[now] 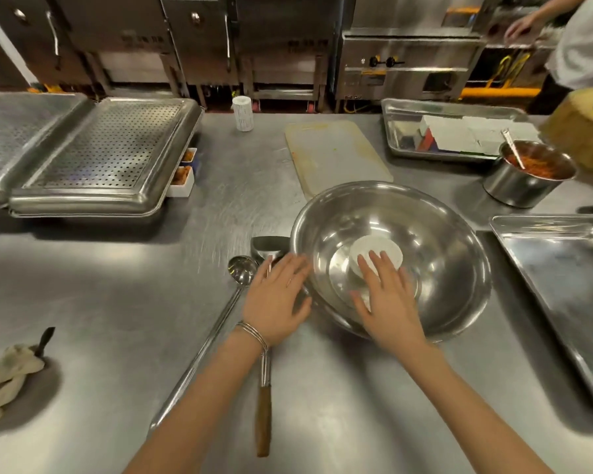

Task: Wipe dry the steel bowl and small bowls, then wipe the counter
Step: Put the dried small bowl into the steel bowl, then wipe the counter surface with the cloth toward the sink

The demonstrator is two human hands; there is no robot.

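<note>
Steel is everywhere here: the large round stainless steel bowl (449,241) sits on the brushed steel counter (117,295) just right of centre, and inside it a small white round bowl (386,249) lies upside down on the bottom. The right hand (389,306) reaches in with flat, extended fingers over the white bowl's near edge, gripping nothing. The left hand (274,299) is likewise spread, palm down, at the big bowl's outer left rim; whether it touches the rim cannot be told. Behind and to the right, a round steel pot (514,188) holds an orange-red shredded filling and a metal spoon. A shallow steel tray (562,278) lies right of the bowl, and another tray (401,131) at the back holds white boxes. Left of the bowl, partly under the left arm, lie a long-handled steel ladle (242,270) and a wooden-handled utensil (263,412). A pale plastic cutting board (336,152) lies just behind the bowl. Two perforated steel trays (107,155) sit far left, and a crumpled off-white cloth (4,378) lies well apart from both hands, at the near left edge.
</note>
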